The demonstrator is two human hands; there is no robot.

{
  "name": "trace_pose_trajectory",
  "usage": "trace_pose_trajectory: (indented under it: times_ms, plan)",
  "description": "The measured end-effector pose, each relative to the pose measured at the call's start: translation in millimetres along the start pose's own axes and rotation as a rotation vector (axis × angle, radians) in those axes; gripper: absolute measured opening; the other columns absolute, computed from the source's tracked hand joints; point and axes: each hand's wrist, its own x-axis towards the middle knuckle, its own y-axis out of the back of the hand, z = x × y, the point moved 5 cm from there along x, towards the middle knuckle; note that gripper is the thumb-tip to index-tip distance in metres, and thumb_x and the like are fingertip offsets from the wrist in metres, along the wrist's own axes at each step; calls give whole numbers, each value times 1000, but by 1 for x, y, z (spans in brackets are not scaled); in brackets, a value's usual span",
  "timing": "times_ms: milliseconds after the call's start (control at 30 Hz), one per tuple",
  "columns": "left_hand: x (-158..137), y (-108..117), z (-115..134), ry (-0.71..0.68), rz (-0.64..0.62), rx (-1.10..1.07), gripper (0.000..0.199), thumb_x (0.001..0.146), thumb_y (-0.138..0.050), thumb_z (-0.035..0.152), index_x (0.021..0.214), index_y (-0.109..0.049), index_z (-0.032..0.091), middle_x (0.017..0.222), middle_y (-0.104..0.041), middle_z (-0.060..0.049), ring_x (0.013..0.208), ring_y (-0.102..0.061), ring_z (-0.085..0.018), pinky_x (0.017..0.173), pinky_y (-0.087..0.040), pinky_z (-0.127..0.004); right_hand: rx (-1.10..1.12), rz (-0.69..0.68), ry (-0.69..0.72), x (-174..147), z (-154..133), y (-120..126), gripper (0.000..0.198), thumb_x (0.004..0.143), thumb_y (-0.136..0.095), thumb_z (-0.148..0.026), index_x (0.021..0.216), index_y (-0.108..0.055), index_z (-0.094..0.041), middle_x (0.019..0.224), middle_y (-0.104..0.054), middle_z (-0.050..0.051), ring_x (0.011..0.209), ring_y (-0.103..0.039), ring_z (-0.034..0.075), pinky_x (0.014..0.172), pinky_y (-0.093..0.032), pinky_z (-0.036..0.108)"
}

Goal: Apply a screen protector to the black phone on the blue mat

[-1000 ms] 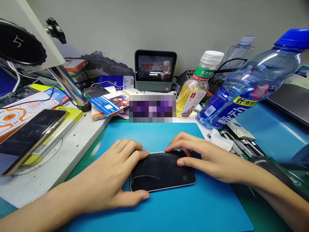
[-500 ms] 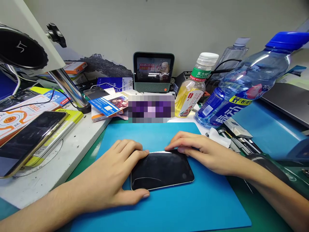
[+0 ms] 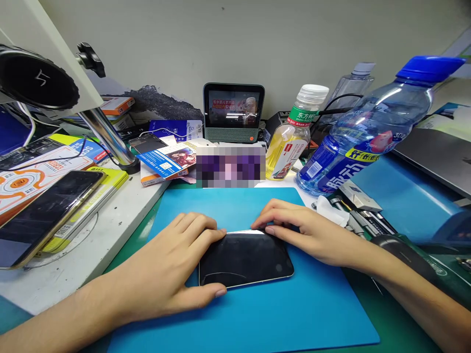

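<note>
A black smartphone point(image 3: 246, 260) lies screen-up, lengthwise, on a blue work mat point(image 3: 287, 314). My left hand point(image 3: 176, 272) clasps its left end, fingers on the far edge and thumb on the near edge. My right hand point(image 3: 298, 230) rests on the far right corner, fingertips pressing along the top edge of the glass. A thin bright line shows along that far edge under my fingertips.
A second phone point(image 3: 44, 215) lies on boxes at left under a lamp arm point(image 3: 106, 137). A small screen device point(image 3: 233, 113) stands at the back. A yellow bottle point(image 3: 290, 142) and a blue water bottle point(image 3: 368, 132) stand at right, with metal tools point(image 3: 356, 220) beside the mat.
My right thumb has drawn back from the screen's middle to the far right corner. The left hand keeps its hold. The camera view has shifted slightly.
</note>
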Motion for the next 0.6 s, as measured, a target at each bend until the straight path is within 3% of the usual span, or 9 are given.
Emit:
trace_pose_trajectory:
  times_ms: [233,433,600]
  plan:
    - [-1,7,8,-54,79,96,56,102,-66,36,152,-48,18,138,-61,-16,116,-63,-34,95,-57,-51,-17,-7,-30,0,0,1,36,110,-51,-50,121,-76,-26,123,-70,7,114,-67,23,100,-50,37]
    - [-3,13,19,-253,203,245,46,105,-59,30,144,-58,6,136,-73,-19,116,-75,-34,87,-66,-48,-23,1,-45,0,-1,2,34,110,-52,-49,119,-76,-26,122,-71,6,112,-67,22,99,-49,35]
    - [-6,14,23,-401,215,338,40,102,-58,23,133,-67,0,140,-71,-20,122,-76,-37,90,-72,-48,-18,-4,-44,-1,-1,3,34,110,-54,-50,118,-76,-26,121,-71,6,112,-67,22,98,-48,35]
